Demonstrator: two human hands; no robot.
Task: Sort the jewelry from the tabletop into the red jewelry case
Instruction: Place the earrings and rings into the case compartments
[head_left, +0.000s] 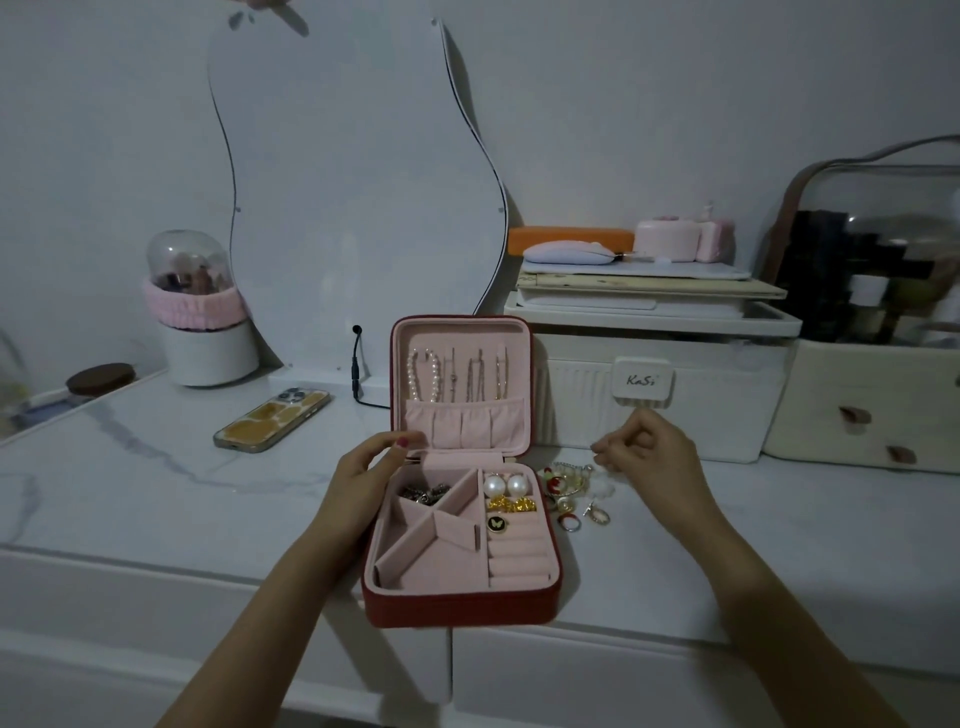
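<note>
White marble tabletop carries the open red jewelry case. Left hand grips its back left corner; right hand, fingers curled together, hovers above loose jewelry, whether pinching something I cannot tell.

The red jewelry case has matt pink velvety lining; the tabletop is glossy marble.

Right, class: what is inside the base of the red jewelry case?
In the red jewelry case: two pearl earrings, gold pieces, a black butterfly charm and dark silver jewelry. The left hand covers its far-left corner.
</note>
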